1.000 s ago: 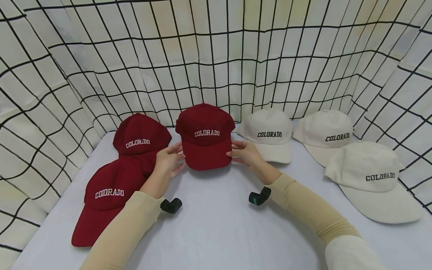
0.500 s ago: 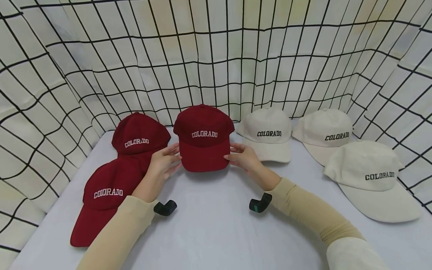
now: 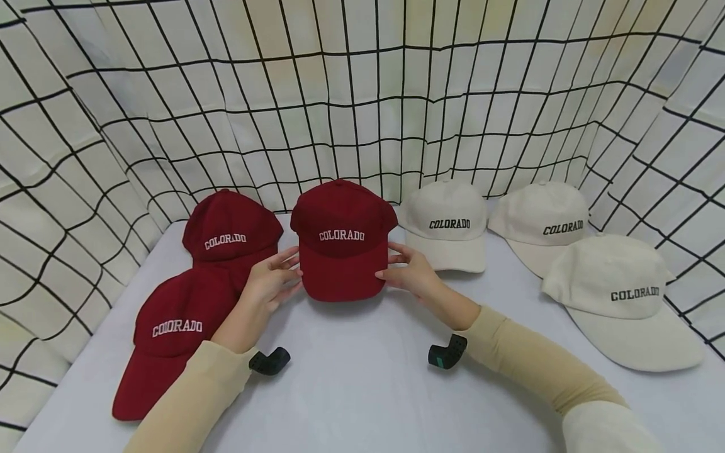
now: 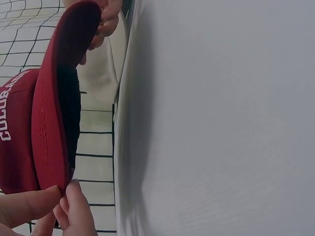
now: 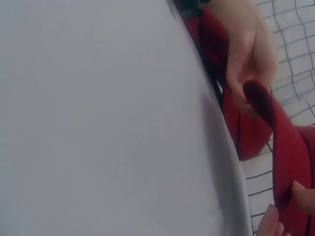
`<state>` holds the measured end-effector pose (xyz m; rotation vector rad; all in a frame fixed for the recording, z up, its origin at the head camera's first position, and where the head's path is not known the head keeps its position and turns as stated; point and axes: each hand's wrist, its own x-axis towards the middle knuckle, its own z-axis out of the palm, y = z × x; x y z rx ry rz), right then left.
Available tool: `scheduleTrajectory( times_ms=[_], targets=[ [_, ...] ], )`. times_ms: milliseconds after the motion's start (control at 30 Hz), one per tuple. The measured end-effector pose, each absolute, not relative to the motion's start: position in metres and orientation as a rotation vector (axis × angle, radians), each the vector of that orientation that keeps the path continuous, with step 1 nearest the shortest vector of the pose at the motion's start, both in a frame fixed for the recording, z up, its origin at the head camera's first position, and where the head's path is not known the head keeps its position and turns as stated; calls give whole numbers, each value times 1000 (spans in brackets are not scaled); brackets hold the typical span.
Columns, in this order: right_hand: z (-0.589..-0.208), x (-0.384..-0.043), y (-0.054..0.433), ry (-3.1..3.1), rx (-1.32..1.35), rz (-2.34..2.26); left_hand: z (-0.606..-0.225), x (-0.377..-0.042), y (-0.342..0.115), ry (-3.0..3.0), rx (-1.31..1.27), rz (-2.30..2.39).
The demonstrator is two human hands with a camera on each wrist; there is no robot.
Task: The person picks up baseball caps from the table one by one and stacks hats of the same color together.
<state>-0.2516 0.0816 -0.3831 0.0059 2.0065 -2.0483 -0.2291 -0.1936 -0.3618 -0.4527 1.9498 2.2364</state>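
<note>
A dark red baseball cap (image 3: pixel 342 277) with white "COLORADO" lettering faces me in the middle of the head view. My left hand (image 3: pixel 266 286) pinches one side of its brim between thumb and fingers. On the opposite side of the brim, my right hand (image 3: pixel 416 274) grips with the thumb in front. Both wrist views show the cap raised above the white table (image 4: pixel 221 118), with a gap beneath the brim (image 5: pixel 283 147). Beside my left hand lie two more red caps, one at the back (image 3: pixel 229 220) and one nearer (image 3: pixel 175 302), partly behind my forearm.
To the right rest three off-white caps with dark lettering: one behind my right hand (image 3: pixel 447 207), one at the back right (image 3: pixel 546 207), and a nearer one (image 3: pixel 612 283). A white curtain with black grid lines (image 3: pixel 362 82) encloses the back and sides.
The held red cap has come slightly nearer to me and lower in the head view, both hands moving with it. The other caps stay where they were.
</note>
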Motion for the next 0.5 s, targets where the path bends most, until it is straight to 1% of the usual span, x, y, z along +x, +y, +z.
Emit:
scheduleTrajectory(
  times_ms=[133, 500],
  targets=[
    [-383, -247, 87, 1981, -20, -2047, -360, -226, -192, 1956, -438, 2219],
    [-385, -234, 97, 1974, -65, -1977, -358, -218, -198, 2030, -290, 2090]
  ],
)
